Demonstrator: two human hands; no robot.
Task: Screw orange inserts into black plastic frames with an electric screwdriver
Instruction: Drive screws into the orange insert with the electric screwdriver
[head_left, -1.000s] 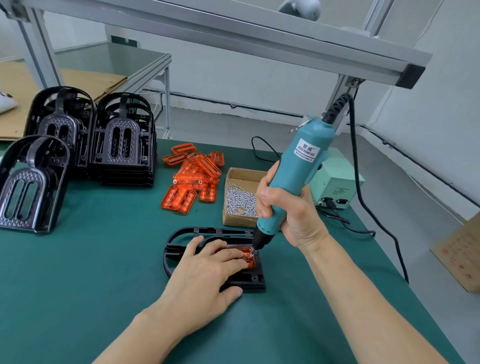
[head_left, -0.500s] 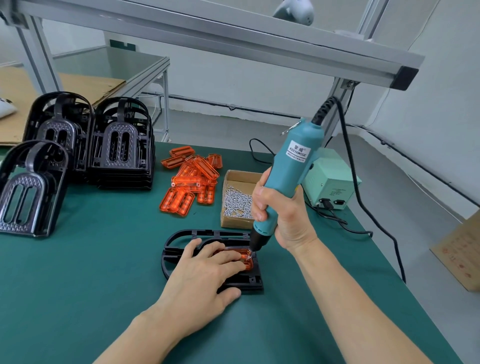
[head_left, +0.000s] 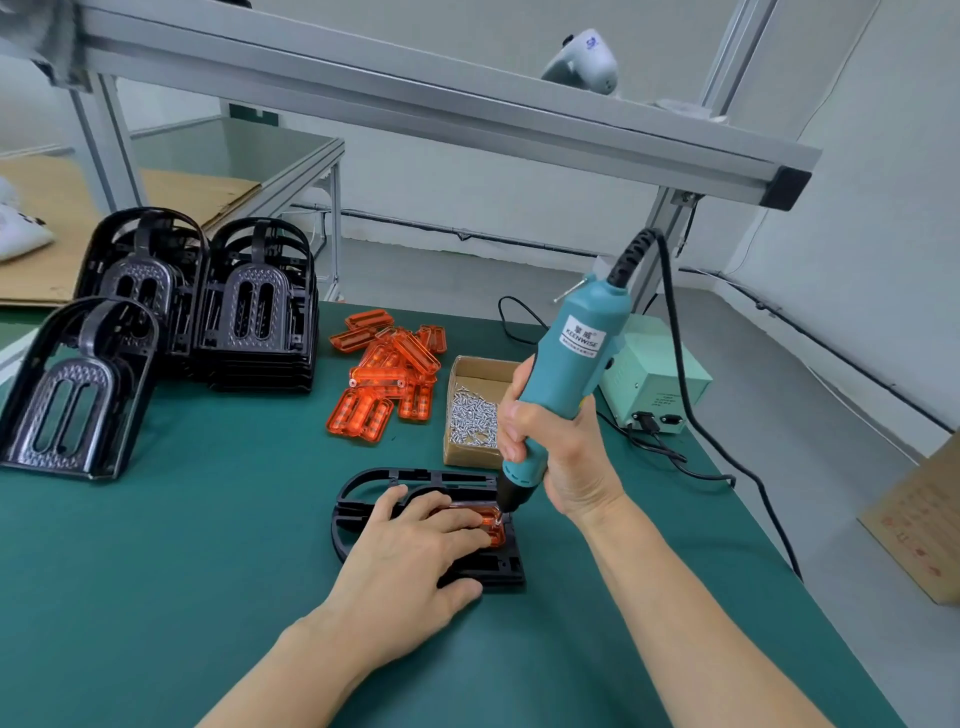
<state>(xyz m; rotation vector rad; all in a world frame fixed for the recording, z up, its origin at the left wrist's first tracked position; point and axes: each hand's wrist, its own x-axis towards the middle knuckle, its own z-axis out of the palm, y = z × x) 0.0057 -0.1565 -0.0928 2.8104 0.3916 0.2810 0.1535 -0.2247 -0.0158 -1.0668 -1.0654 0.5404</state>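
A black plastic frame (head_left: 363, 493) lies flat on the green mat in front of me. An orange insert (head_left: 491, 525) sits in it, mostly hidden under my fingers. My left hand (head_left: 415, 561) presses flat on the insert and frame, fingers straight, thumb against the frame's near edge. My right hand (head_left: 561, 452) grips a teal electric screwdriver (head_left: 566, 374), tilted slightly, its black tip down on the insert's right end. A pile of loose orange inserts (head_left: 389, 374) lies behind the frame.
A small cardboard box of screws (head_left: 475, 415) stands just behind the frame. Stacks of black frames (head_left: 254, 312) lean at the back left, one more (head_left: 72, 389) at the far left. The screwdriver's power supply (head_left: 660, 384) and cable sit at the right. An aluminium beam (head_left: 415, 98) runs overhead.
Both hands stay in place on the frame and screwdriver. The screwdriver's tip stays on the insert's right end; only the camera view shifts slightly.
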